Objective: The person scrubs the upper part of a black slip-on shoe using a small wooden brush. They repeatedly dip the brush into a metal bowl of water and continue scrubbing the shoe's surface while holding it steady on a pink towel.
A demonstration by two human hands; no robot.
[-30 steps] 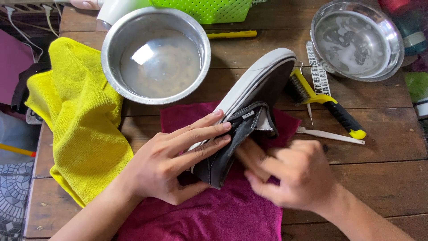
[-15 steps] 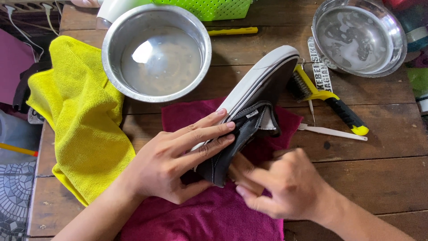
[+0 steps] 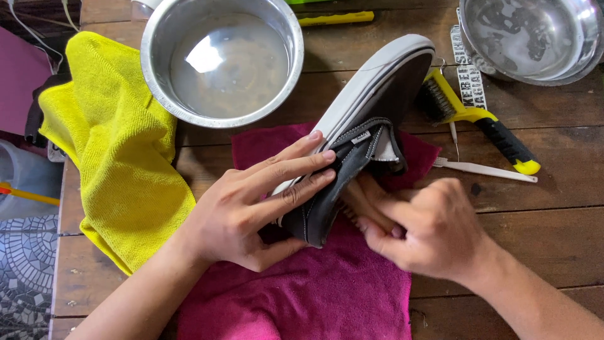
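Note:
A dark grey slip-on shoe (image 3: 377,94) with a white sole lies on its side on a magenta cloth (image 3: 314,296). My left hand (image 3: 258,201) presses flat on the sole side near the heel, fingers stretched out. My right hand (image 3: 428,230) is closed around what looks like a small tan brush (image 3: 362,198), whose tip sits against the shoe's heel opening. Most of the brush is hidden in my fist.
A steel bowl of water (image 3: 220,56) stands behind the shoe, and a second steel bowl (image 3: 535,34) at the far right. A yellow towel (image 3: 119,157) lies on the left. A yellow-handled wire brush (image 3: 478,119) and a white toothbrush (image 3: 484,169) lie on the wooden table (image 3: 553,208).
My right hand has slid down and left along the shoe toward its heel. My left hand keeps its hold on the shoe.

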